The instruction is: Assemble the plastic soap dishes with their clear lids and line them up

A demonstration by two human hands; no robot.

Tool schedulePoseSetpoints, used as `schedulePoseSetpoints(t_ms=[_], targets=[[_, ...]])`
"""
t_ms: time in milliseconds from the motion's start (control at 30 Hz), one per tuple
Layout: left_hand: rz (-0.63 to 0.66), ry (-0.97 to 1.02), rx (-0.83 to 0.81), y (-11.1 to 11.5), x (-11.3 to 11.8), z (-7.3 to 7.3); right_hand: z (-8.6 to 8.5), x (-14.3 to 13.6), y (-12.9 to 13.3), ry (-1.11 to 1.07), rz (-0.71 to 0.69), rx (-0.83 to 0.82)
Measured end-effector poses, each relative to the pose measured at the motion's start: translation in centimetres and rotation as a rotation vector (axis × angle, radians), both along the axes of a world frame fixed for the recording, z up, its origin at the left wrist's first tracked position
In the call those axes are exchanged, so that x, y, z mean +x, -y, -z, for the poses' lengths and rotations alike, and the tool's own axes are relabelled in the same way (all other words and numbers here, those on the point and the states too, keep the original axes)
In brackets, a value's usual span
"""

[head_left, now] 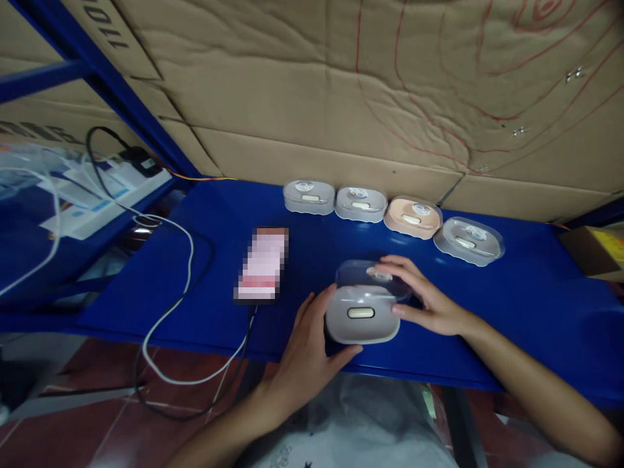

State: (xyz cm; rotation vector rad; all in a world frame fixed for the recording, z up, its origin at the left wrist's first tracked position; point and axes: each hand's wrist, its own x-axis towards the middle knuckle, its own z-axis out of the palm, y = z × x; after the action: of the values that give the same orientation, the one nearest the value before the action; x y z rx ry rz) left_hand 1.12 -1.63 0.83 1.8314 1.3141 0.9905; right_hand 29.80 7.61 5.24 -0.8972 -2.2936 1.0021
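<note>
Left hand (305, 344) is curved round a grey oval plastic case (361, 331), fingers at its left side, thumb spread away at the near rim; reads as a loose hold. Right hand (433, 309) has fingers spread: fingertips over a clear oval plastic lid (358, 273) just beyond the case, by its round white sticker (379, 274), thumb touching the case's right edge. Can't tell if they pinch the lid.

Main risk: slip. Case sits between both thumbs, close to the front edge of the blue flat table (536, 325); if the left thumb lifts or the right hand pushes nearward, it could slide off. Can't tell if it's resting or raised.

Lid looks slick; uneven fingertip pressure could skid it or scuff the sticker. Lid and case overlap in view, contact unclear; a crooked press could catch the rim.

Left of the left fingers, a dark flat phone (262, 263) lies near, white thin cable (191, 253) further left; a wide elbow swing could snag it. Beyond the right fingertips, a peach oval lidded box (413, 218) stands well apart, low risk.
</note>
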Motion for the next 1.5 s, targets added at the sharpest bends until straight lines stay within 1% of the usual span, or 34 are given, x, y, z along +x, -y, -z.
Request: schedulePoseSetpoints(t_ms=[100,200,300,367,433,467,500,600,633,700,867,967,1033,1100,1167,1233,1300,1367,1500], targets=[[0.002,-0.025,-0.027,0.0,-0.2,0.0,1.3,0.9,-1.4,0.023,0.169,0.078],[0.042,-0.094,-0.006,-0.2,-0.4,-0.2,2.8,1.3,-2.4,0.091,0.316,0.178],[0.057,-0.140,0.033,-0.3,-0.4,-0.4,3.6,1.3,-2.6,0.217,0.373,0.223],[0.050,-0.146,0.049,-0.4,-0.4,-0.4,3.4,1.1,-2.3,0.270,0.384,0.253],[0.042,-0.137,0.049,-0.4,-0.5,-0.4,2.7,0.8,-1.6,0.252,0.373,0.329],[0.035,-0.127,0.050,-0.4,-0.5,-0.4,2.2,0.5,-1.1,0.226,0.337,0.383],[0.028,-0.114,0.052,-0.4,-0.5,-0.3,1.7,0.1,-0.5,0.202,0.271,0.437],[0.023,-0.075,0.067,-0.5,-0.5,-0.2,0.7,-1.3,1.6,0.210,-0.012,0.544],[0.026,-0.066,0.068,-0.5,-0.5,-0.2,0.6,-1.8,2.2,0.231,-0.080,0.559],[0.032,-0.055,0.059,-0.5,-0.6,-0.2,0.7,-2.6,3.0,0.266,-0.143,0.560],[0.040,-0.012,0.076,-0.4,-0.6,-0.3,1.4,-3.5,3.1,0.232,-0.145,0.508],[0.047,0.027,0.082,-0.4,-0.6,-0.3,1.3,-3.6,3.0,0.189,-0.143,0.515],[0.044,0.014,0.088,-0.4,-0.6,-0.1,1.0,-3.5,2.9,0.127,-0.124,0.521],[0.038,-0.049,0.117,-0.5,-0.5,0.1,0.7,-3.1,2.7,0.067,-0.076,0.520],[0.033,-0.138,0.139,-0.5,-0.4,0.2,0.4,-2.4,2.3,0.044,0.003,0.533],[0.047,-0.207,0.130,-0.5,-0.5,0.2,0.3,-1.6,1.8,0.050,0.106,0.563],[0.092,-0.229,0.116,-0.4,-0.6,0.1,0.4,-1.0,1.3,0.089,0.195,0.586],[0.162,-0.179,0.115,-0.1,-0.9,0.0,0.7,-0.7,1.0,0.139,0.231,0.599],[0.289,0.061,0.071,0.6,-1.5,-0.6,1.4,-1.1,0.8,0.195,0.172,0.622]])
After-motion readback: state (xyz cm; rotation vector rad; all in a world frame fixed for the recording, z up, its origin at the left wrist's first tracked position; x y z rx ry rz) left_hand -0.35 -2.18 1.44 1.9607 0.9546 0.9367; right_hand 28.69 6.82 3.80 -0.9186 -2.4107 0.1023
